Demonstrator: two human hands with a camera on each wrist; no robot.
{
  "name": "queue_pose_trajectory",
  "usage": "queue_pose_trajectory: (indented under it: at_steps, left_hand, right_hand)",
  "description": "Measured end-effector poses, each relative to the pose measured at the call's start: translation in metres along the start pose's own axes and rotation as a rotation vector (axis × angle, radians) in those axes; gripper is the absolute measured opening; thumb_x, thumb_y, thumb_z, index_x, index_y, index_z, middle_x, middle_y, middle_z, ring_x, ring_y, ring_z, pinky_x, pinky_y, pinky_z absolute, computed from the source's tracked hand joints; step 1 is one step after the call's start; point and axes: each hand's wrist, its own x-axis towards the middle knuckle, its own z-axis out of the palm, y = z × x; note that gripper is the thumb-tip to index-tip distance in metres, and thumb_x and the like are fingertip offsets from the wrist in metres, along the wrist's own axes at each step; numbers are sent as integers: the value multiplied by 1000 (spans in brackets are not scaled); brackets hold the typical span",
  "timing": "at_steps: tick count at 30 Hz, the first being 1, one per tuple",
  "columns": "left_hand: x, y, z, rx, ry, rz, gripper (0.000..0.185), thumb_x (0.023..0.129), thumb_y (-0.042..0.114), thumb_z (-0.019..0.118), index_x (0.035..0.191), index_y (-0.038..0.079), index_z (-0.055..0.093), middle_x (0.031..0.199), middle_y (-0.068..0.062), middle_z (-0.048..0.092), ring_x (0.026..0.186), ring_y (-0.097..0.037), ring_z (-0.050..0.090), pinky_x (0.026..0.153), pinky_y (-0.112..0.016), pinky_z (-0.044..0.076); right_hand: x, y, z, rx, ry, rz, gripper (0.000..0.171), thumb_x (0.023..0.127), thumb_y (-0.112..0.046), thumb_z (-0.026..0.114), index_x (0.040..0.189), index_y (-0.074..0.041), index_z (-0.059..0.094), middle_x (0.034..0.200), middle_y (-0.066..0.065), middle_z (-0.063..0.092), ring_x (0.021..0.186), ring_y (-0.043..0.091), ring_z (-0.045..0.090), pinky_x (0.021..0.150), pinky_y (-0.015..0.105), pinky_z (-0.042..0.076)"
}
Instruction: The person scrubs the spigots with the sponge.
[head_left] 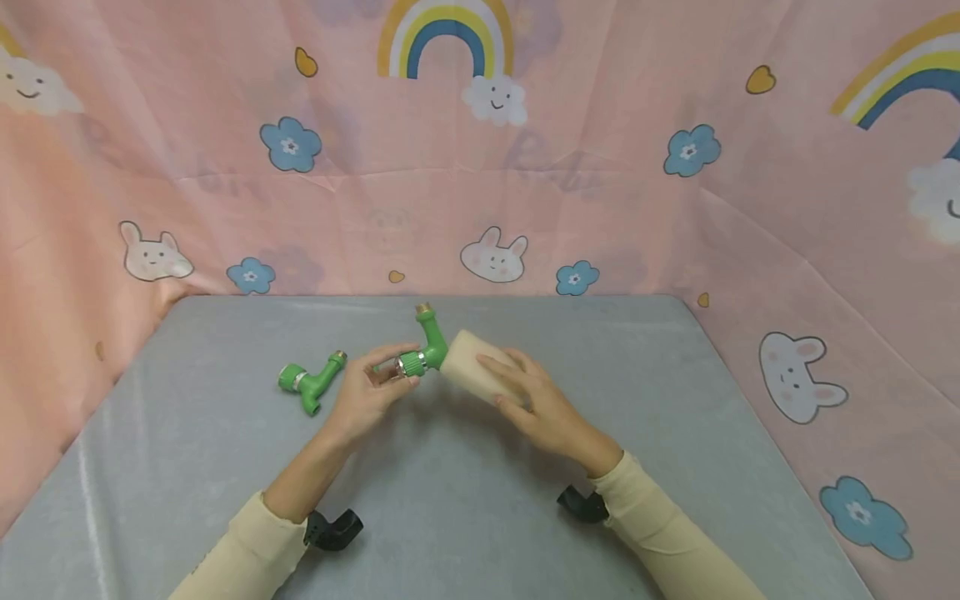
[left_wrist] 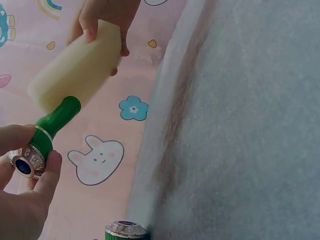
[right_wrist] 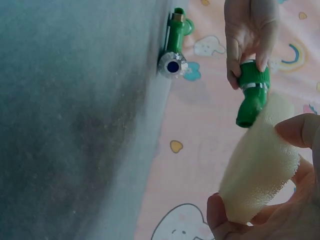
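My left hand (head_left: 367,396) grips a green tap (head_left: 432,346) by its ribbed knob, which has a silver collar, and holds it above the table. The tap's brass-threaded end points up and away. In my right hand (head_left: 543,408) is a cream sponge (head_left: 480,367), pinched between thumb and fingers. One end of the sponge (right_wrist: 265,160) touches or lies right against the tap's body (right_wrist: 254,100); exact contact is hard to tell. A second green tap (head_left: 313,385) lies on the table, left of my left hand.
A grey cloth covers the table (head_left: 465,517). Pink printed fabric (head_left: 600,208) hangs behind and along the sides. Black wrist-worn devices (head_left: 335,530) stick out under both forearms.
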Motion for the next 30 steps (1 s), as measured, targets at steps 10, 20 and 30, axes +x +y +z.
queue_pose_trajectory:
  at_steps: [10,20,30]
  left_hand:
    - [0,5,-4,2,14,-26,46,95,-5,63,141,-6,54,152,-16,43,113,-7,62,82,-16,57]
    - [2,2,-11,-65,27,-37,47,102,-1,54,147,-8,43,159,-20,34,107,5,64,96,-14,54]
    - [3,-2,-8,-209,-44,-101,49,103,5,56,148,-4,41,138,-6,55,106,2,64,100,-17,53]
  right_hand:
    - [1,2,-11,0,-20,14,53,97,-13,60,149,-20,52,150,23,45,116,35,53,86,42,50]
    - [-1,10,-20,-21,-14,44,52,99,-14,58,150,-21,51,152,24,42,126,40,49,92,52,50]
    - [2,2,-10,54,44,-113,57,98,-15,65,152,-18,47,149,21,44,123,36,52,92,48,53]
